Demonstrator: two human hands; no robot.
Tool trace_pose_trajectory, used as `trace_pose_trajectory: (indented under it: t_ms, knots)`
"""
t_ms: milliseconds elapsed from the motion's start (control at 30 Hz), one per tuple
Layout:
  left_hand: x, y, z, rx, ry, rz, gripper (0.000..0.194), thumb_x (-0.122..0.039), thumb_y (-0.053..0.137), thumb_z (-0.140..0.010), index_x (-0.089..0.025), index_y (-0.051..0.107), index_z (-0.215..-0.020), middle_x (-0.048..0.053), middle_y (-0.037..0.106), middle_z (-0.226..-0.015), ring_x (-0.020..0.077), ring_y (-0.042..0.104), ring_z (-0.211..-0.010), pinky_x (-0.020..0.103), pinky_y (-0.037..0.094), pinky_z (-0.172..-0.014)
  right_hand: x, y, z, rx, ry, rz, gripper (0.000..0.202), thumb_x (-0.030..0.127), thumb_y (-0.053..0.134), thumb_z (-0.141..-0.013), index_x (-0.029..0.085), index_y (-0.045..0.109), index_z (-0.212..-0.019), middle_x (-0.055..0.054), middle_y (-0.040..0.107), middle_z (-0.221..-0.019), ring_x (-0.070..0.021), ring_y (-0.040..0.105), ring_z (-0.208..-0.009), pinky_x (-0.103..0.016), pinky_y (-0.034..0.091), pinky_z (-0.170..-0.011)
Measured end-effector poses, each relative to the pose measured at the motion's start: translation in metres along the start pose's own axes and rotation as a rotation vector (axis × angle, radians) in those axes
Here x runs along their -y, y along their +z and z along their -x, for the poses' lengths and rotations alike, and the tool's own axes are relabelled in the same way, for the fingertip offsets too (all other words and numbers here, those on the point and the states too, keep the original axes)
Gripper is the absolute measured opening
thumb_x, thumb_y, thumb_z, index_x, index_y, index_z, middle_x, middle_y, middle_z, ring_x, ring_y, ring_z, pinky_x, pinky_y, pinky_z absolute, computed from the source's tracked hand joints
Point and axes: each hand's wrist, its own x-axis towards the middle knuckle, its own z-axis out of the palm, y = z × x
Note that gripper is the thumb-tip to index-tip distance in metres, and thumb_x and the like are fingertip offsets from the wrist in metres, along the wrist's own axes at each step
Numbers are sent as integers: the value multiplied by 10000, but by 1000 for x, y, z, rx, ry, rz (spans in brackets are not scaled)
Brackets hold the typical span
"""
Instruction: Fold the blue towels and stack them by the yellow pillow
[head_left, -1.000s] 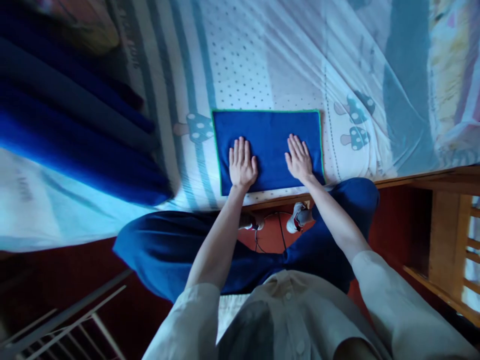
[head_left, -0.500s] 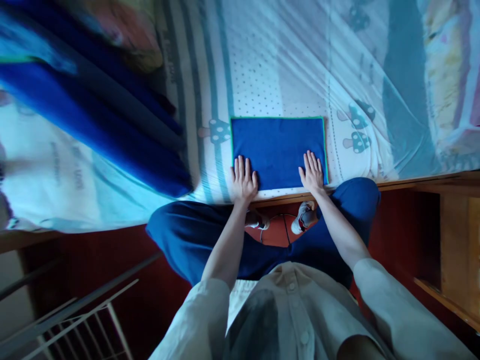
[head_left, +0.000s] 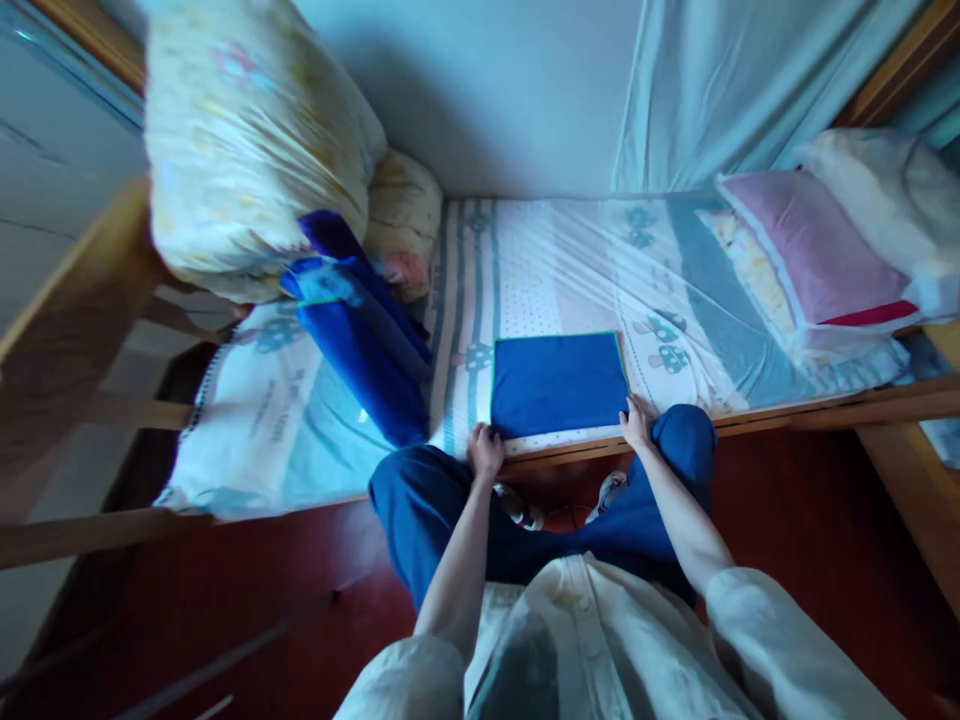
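A blue cloth [head_left: 559, 385] with thin green edging lies flat as a rectangle at the front edge of the bed. My left hand [head_left: 486, 452] is closed at its near left corner, fingers curled over the edge. At the near right corner, my right hand [head_left: 636, 422] pinches the cloth's edge between thumb and fingers. Further left lies a bunched length of darker blue fabric [head_left: 367, 355], stretched from the bedding to the bed's front edge.
A patterned sheet [head_left: 577, 260] covers the bed. Large yellowish bedding [head_left: 255, 150] is piled at the left, and a pink pillow [head_left: 821, 240] lies at the right. My knees flank the cloth at the wooden bed rail [head_left: 810, 412]. A pale curtain [head_left: 697, 90] hangs behind.
My hands were flat with fingers spread on the cloth; they have drawn back to its near corners and closed there. The view has tilted up, showing more of the bed and wall.
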Motion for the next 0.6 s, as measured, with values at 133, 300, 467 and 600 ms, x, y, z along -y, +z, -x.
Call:
trace_pose_trajectory:
  t_ms: [133,300,467,600]
  knots:
    - [2,-4,-2,-2,-160,81,284,-241,551,-853,-112,721,-1040,173,738,-1080,292,678,-1097,434,498,-1031,-5,-6,8,-128,292,-142,383,184,550,-872,74,689,-1212,-214,679,-1277,-293,587,-1247,-422,401,-1137]
    - [2,-6,-3,-14,-271,120,194,-298,591,-831,-158,717,-882,119,757,-854,284,724,-906,378,546,-851,-8,-16,11,-104,418,-242,179,176,611,-809,104,766,-862,-192,768,-1001,-292,677,-1052,-371,467,-1039]
    - [-1,-5,-5,-8,-358,186,173,-319,594,-812,-177,691,-796,83,735,-735,248,728,-762,311,545,-680,-7,-21,13,-106,500,-346,127,205,644,-786,147,737,-723,-109,749,-735,-232,717,-802,-269,548,-783]
    - [-7,-4,-5,1,-369,238,146,-325,625,-787,-183,650,-760,40,672,-608,215,704,-650,277,534,-580,-1,-22,15,-134,546,-481,122,230,650,-791,139,721,-751,-42,672,-585,-187,670,-584,-234,526,-569]
